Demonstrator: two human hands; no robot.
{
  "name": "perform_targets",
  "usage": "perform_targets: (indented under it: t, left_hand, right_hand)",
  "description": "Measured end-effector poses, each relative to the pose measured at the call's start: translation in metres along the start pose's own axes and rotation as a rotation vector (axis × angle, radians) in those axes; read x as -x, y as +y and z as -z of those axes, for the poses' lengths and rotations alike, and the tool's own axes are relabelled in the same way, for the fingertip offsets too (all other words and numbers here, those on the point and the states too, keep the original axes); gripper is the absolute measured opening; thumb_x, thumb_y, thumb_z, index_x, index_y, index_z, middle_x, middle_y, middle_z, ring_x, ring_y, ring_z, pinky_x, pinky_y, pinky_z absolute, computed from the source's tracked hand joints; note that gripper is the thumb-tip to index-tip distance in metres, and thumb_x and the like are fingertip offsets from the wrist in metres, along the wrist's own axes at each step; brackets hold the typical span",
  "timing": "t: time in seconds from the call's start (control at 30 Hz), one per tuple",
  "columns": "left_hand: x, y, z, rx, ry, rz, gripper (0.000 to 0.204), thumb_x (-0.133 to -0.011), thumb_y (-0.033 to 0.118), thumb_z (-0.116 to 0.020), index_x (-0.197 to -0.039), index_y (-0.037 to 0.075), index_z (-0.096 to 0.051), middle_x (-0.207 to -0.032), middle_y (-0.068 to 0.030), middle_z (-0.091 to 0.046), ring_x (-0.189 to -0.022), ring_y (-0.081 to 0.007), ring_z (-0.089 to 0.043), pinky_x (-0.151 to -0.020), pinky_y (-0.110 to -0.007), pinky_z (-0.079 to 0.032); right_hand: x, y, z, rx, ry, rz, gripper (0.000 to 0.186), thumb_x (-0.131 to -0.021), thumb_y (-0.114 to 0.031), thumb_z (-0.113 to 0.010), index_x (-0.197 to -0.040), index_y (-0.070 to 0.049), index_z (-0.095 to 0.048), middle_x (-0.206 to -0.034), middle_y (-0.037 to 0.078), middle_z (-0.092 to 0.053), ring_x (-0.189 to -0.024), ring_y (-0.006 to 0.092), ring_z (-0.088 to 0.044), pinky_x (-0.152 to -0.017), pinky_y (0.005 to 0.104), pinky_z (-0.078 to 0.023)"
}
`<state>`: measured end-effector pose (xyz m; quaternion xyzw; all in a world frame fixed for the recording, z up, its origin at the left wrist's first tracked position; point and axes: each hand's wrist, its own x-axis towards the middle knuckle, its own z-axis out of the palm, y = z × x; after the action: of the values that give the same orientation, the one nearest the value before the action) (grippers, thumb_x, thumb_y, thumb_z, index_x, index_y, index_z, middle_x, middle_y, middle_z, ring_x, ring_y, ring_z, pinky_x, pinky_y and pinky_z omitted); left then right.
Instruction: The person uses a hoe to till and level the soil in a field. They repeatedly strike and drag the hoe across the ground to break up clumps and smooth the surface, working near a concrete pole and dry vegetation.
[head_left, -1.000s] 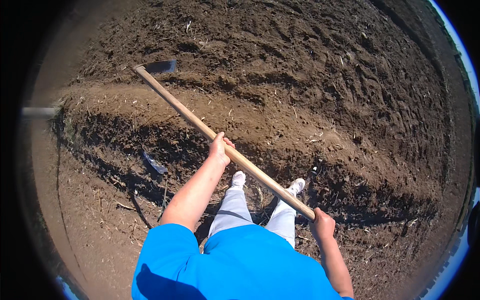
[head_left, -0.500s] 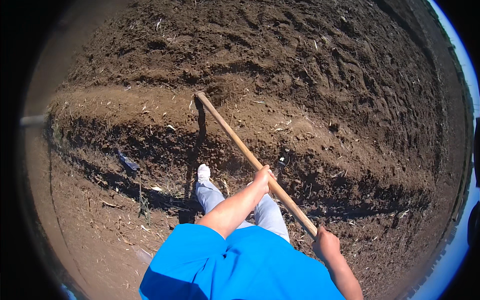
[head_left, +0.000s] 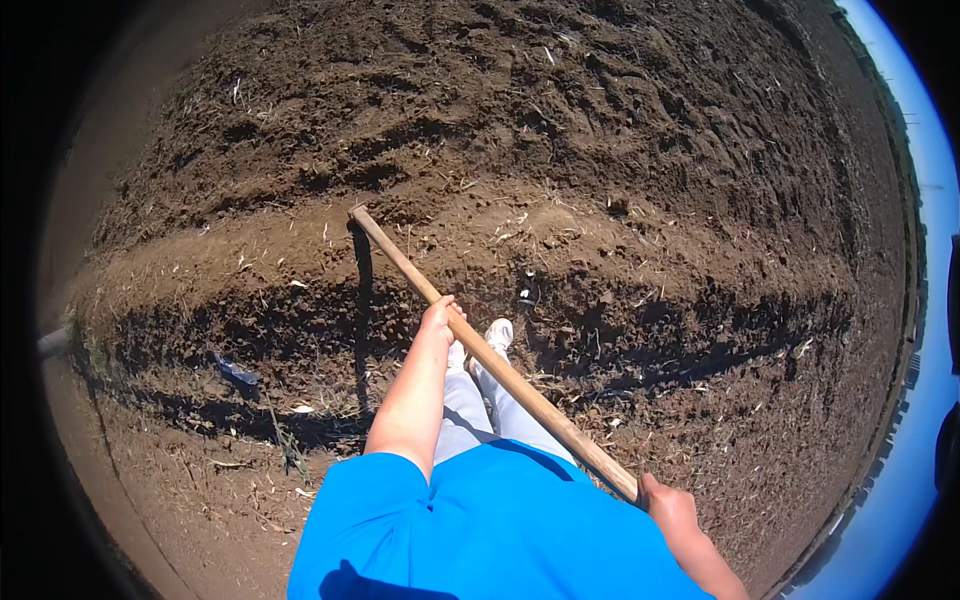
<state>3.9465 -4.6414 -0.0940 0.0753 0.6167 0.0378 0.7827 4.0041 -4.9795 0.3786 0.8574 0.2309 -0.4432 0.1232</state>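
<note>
A long-handled hoe (head_left: 520, 385) slants from the lower right up to the far left. Its head end (head_left: 358, 212) rests at the brown soil ridge (head_left: 270, 235); the blade below is hidden in shadow or earth. My left hand (head_left: 440, 316) is wrapped round the wooden handle partway along, with that arm stretched forward. Near the butt end, beside my right hip, my right hand (head_left: 667, 502) grips the handle too.
Both my feet, in white shoes (head_left: 500, 333), stand just short of the ridge's shaded near side. A scrap of plastic (head_left: 238, 372) and a small green weed (head_left: 288, 445) lie to the left. Rough tilled earth (head_left: 620, 90) spreads beyond the ridge.
My left hand has moved forward along the handle, closer to the head end. The view has shifted, and my right shoe now shows. The hoe's head stays at about the same spot on the ridge.
</note>
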Motion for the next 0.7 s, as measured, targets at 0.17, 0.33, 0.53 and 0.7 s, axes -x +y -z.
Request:
perform_targets:
  t: [0.17, 0.33, 0.53, 0.7]
  left_hand:
    - [0.037, -0.025, -0.003, -0.045, -0.030, 0.042, 0.021, -0.093, 0.022, -0.059, -0.079, 0.009, -0.050, -0.063, -0.0031, -0.050, -0.054, -0.0189, -0.053, -0.052, -0.035, -0.050]
    - [0.106, -0.134, -0.003, -0.050, -0.147, 0.270, 0.025, -0.094, 0.025, -0.053, -0.077, 0.009, -0.048, -0.069, -0.0081, -0.053, -0.067, -0.0246, -0.056, -0.070, -0.040, -0.052]
    - [0.165, -0.161, 0.001, 0.031, -0.088, 0.526, 0.014, -0.085, 0.014, -0.057, -0.077, 0.004, -0.051, -0.068, -0.0103, -0.055, -0.067, -0.0278, -0.056, -0.077, -0.044, -0.051]
    - [0.149, -0.080, 0.000, 0.155, -0.031, 0.275, 0.016, -0.079, 0.017, -0.060, -0.071, 0.011, -0.048, -0.061, -0.0035, -0.051, -0.062, -0.0218, -0.054, -0.074, -0.042, -0.050]
  right_hand:
    - [0.060, 0.004, 0.026, 0.021, 0.012, -0.051, 0.011, -0.080, -0.013, -0.058, -0.080, -0.006, -0.051, -0.064, 0.018, -0.061, -0.060, 0.0375, -0.064, -0.056, 0.0487, -0.050]
    - [0.136, 0.097, 0.011, 0.037, 0.184, -0.263, 0.014, -0.069, -0.013, -0.068, -0.074, -0.010, -0.056, -0.068, 0.014, -0.062, -0.066, 0.0363, -0.063, -0.061, 0.0459, -0.050]
    - [0.143, 0.168, -0.052, 0.227, 0.435, -0.346, 0.012, -0.067, -0.008, -0.067, -0.068, -0.010, -0.055, -0.066, 0.013, -0.061, -0.065, 0.0346, -0.063, -0.058, 0.0453, -0.049]
    - [0.037, 0.168, -0.068, 0.153, 0.538, -0.158, 0.014, -0.071, -0.015, -0.068, -0.070, -0.011, -0.055, -0.066, 0.011, -0.060, -0.063, 0.0328, -0.062, -0.056, 0.0454, -0.049]
